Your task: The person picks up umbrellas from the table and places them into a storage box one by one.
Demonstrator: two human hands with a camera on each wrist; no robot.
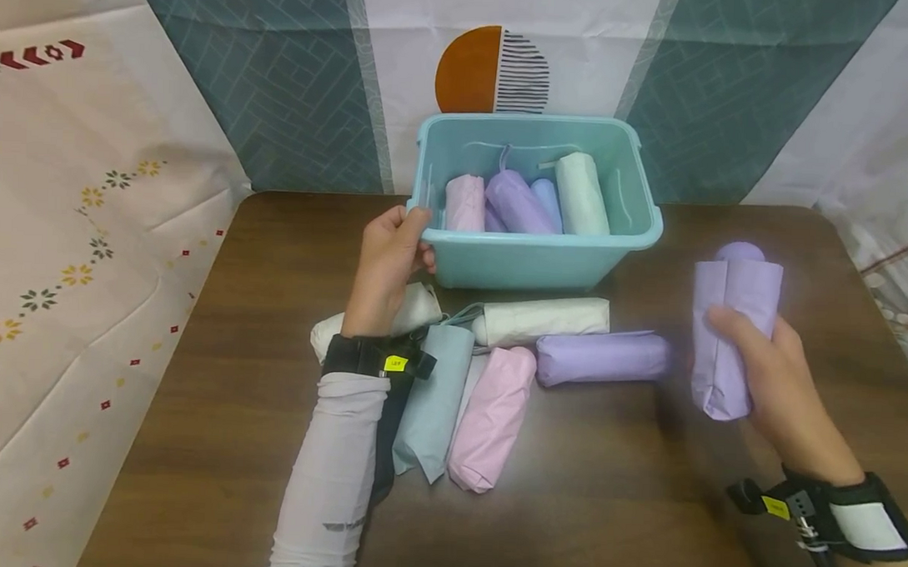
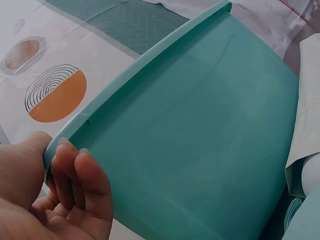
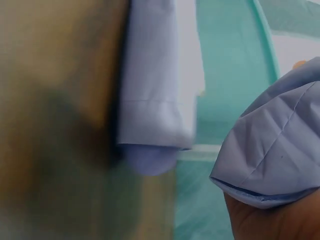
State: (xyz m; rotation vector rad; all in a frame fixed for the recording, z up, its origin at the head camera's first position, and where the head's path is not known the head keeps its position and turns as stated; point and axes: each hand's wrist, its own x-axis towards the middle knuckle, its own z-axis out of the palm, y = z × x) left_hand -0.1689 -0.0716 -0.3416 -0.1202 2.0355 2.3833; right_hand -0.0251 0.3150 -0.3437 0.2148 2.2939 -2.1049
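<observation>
My right hand (image 1: 781, 374) grips a lavender folded umbrella (image 1: 747, 285) in its sleeve, held upright over the right side of the table with its rounded handle end up. My left hand (image 1: 390, 260) pinches the front left corner of a teal plastic bin (image 1: 515, 265), thumb over the rim and fingers curled beneath it, as the left wrist view shows. Inside the bin stand a pink umbrella (image 1: 464, 202), a purple umbrella (image 1: 520, 202), a blue one partly hidden, and a pale mint umbrella (image 1: 581, 192). A second lavender umbrella (image 1: 601, 358) lies between the hands.
In front of the bin lie a white umbrella (image 1: 546, 320), a grey-blue umbrella (image 1: 435, 391) and a pink umbrella (image 1: 494, 418). A cream umbrella (image 1: 415, 311) and a dark one (image 1: 390, 448) are partly covered by my left arm. Patterned cloth (image 1: 296, 86) hangs behind the wooden table (image 1: 604, 506).
</observation>
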